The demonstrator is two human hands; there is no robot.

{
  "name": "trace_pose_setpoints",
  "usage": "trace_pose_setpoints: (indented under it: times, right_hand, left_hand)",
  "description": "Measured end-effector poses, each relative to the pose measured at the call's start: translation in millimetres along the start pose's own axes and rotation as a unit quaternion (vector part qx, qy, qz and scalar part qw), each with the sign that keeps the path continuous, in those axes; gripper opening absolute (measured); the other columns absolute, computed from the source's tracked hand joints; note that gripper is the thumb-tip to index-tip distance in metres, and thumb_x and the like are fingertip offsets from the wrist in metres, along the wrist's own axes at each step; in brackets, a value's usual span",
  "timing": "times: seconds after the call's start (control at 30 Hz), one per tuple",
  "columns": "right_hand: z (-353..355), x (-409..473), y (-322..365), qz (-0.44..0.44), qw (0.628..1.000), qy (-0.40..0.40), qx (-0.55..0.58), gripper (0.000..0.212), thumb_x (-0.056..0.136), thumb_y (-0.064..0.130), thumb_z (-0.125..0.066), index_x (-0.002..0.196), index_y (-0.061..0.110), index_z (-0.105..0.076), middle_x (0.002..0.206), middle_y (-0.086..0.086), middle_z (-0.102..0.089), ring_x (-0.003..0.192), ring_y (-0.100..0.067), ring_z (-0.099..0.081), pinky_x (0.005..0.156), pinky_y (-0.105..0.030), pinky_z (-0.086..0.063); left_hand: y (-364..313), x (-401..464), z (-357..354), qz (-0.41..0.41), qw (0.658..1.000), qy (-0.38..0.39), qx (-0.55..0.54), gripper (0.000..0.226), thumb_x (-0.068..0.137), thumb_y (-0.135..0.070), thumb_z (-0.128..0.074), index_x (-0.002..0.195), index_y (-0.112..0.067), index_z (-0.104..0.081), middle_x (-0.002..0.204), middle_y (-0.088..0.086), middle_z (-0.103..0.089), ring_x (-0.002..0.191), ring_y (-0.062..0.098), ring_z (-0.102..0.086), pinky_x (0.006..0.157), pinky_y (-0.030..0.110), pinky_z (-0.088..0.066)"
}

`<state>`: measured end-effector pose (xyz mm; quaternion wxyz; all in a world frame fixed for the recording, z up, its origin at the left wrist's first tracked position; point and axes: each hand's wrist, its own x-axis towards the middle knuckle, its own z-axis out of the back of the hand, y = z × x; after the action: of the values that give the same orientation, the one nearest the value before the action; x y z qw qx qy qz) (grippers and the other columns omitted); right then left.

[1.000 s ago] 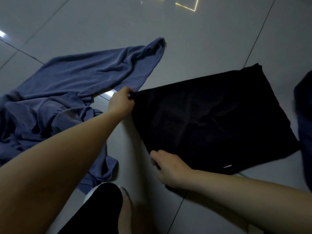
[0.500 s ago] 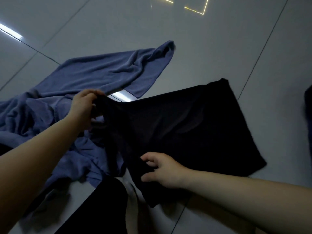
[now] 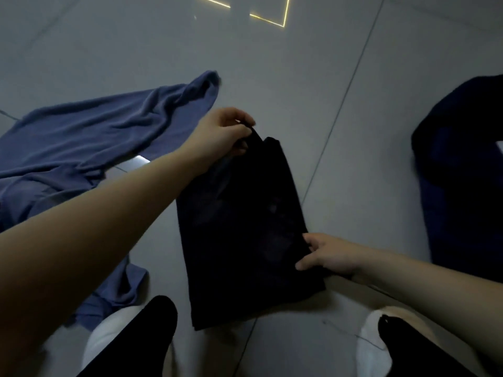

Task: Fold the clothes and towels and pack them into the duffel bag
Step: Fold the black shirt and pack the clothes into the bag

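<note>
The black garment (image 3: 242,227) lies folded into a narrow upright strip on the tiled floor (image 3: 340,104), right in front of me, its near end between my two feet. My left hand (image 3: 223,131) pinches its far corner between thumb and curled fingers, and that corner is lifted a little off the floor. My right hand (image 3: 326,254) rests on the garment's right edge, near its lower half; the thumb lies on top of the cloth and the fingers look tucked at the edge, though in this dim light I cannot tell whether they are under the fabric.

To the left of the garment, the blue towel (image 3: 89,137) sprawls unfolded and rumpled across the floor, one end reaching toward the far side and a lower fold lying just beside my left foot. My left forearm crosses over it. By the right edge of the view, well apart from the garment, sits a dark navy bag (image 3: 462,172); only part of it shows. My white slippers (image 3: 373,346) and dark trouser legs fill the near edge. A bright yellow line of reflected light crosses the far tiles.
</note>
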<state>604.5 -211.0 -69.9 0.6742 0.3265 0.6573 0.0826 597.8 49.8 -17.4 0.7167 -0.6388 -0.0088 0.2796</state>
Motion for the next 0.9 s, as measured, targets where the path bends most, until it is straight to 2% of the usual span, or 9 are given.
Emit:
trace_pose_setpoints:
  times: [0.07, 0.1, 0.2, 0.37, 0.53, 0.7, 0.77, 0.83, 0.9]
  right_hand:
    - [8, -1, -13, -0.022, 0.999, -0.02, -0.032, 0.034, 0.078, 0.004, -0.07, 0.106, 0.013, -0.054, 0.086, -0.003, -0.064, 0.061, -0.008, -0.062, 0.049, -0.02, -0.046]
    - [11, 0, -19, -0.031, 0.998, -0.041, -0.048, 0.025, 0.086, 0.006, -0.066, 0.106, 0.013, -0.052, 0.078, -0.003, -0.06, 0.054, -0.011, -0.056, 0.042, -0.021, -0.041]
    - [20, 3, -30, -0.036, 0.993, -0.105, -0.037, 0.016, 0.092, 0.017, -0.063, 0.093, 0.012, -0.048, 0.062, -0.006, -0.05, 0.045, -0.016, -0.049, 0.035, -0.023, -0.038]
    - [24, 5, -32, -0.061, 0.989, -0.112, -0.077, 0.03, 0.089, 0.026, -0.068, 0.073, 0.018, -0.044, 0.061, -0.004, -0.046, 0.046, -0.017, -0.051, 0.039, -0.025, -0.039]
    - [21, 7, -35, -0.06, 0.973, -0.137, -0.177, 0.027, 0.093, 0.023, -0.058, 0.071, 0.017, -0.043, 0.065, -0.006, -0.052, 0.056, -0.023, -0.057, 0.051, -0.029, -0.044]
    - [20, -8, -25, -0.055, 0.824, -0.165, -0.539, 0.04, 0.097, 0.045, -0.045, 0.119, 0.014, -0.057, 0.122, -0.011, -0.059, 0.112, -0.031, -0.057, 0.082, -0.035, -0.044]
    - [17, -13, -24, 0.049, 0.772, -0.211, -0.598, 0.037, 0.093, 0.037, -0.053, 0.123, 0.016, -0.048, 0.121, -0.009, -0.057, 0.109, -0.033, -0.058, 0.079, -0.037, -0.046]
    - [17, -12, -27, 0.213, 0.712, -0.254, -0.619, 0.053, 0.07, 0.028, -0.071, 0.116, 0.017, -0.047, 0.113, -0.01, -0.058, 0.094, -0.034, -0.062, 0.065, -0.038, -0.049]
    - [16, -5, -27, 0.317, 0.663, -0.237, -0.635, 0.073, 0.053, 0.03, -0.081, 0.12, 0.018, -0.054, 0.123, -0.013, -0.059, 0.1, -0.035, -0.062, 0.067, -0.04, -0.055]
  left_hand:
    - [8, 17, -29, 0.023, 0.997, 0.041, 0.054, 0.022, 0.091, -0.003, -0.057, 0.11, -0.015, -0.056, 0.092, 0.007, -0.062, 0.075, 0.017, -0.059, 0.071, 0.029, -0.051]
    - [14, 26, -40, 0.027, 0.987, 0.068, 0.141, 0.041, 0.091, -0.009, -0.061, 0.128, -0.017, -0.047, 0.105, 0.009, -0.061, 0.085, 0.021, -0.06, 0.078, 0.031, -0.048]
    - [35, 34, -54, -0.021, 0.937, 0.055, 0.343, 0.072, 0.089, -0.016, -0.061, 0.149, -0.023, -0.021, 0.128, 0.014, -0.054, 0.109, 0.03, -0.056, 0.094, 0.035, -0.044]
    - [74, 32, -60, -0.141, 0.88, 0.066, 0.449, 0.062, 0.094, -0.026, -0.054, 0.15, -0.019, -0.026, 0.154, 0.009, -0.029, 0.141, 0.028, -0.028, 0.115, 0.043, -0.024]
    - [97, 30, -74, -0.068, 0.8, 0.116, 0.585, 0.061, 0.099, -0.053, -0.024, 0.152, -0.035, 0.0, 0.16, -0.003, 0.014, 0.147, 0.017, 0.015, 0.117, 0.05, 0.005]
    - [86, 34, -75, -0.038, 0.773, 0.152, 0.615, 0.064, 0.097, -0.059, -0.02, 0.152, -0.036, 0.004, 0.16, -0.004, 0.017, 0.146, 0.018, 0.017, 0.116, 0.053, 0.003]
    - [80, 28, -73, -0.057, 0.78, 0.141, 0.607, 0.064, 0.098, -0.058, -0.024, 0.152, -0.035, 0.0, 0.16, -0.003, 0.013, 0.147, 0.019, 0.013, 0.117, 0.053, 0.001]
    - [82, 6, -66, -0.158, 0.788, 0.103, 0.587, 0.061, 0.099, -0.052, -0.03, 0.153, -0.031, -0.011, 0.162, 0.002, 0.0, 0.148, 0.022, 0.001, 0.118, 0.053, -0.008]
    - [94, -28, -53, -0.27, 0.773, 0.095, 0.566, 0.059, 0.096, -0.047, -0.034, 0.15, -0.026, -0.025, 0.159, 0.007, -0.018, 0.147, 0.026, -0.015, 0.116, 0.054, -0.018]
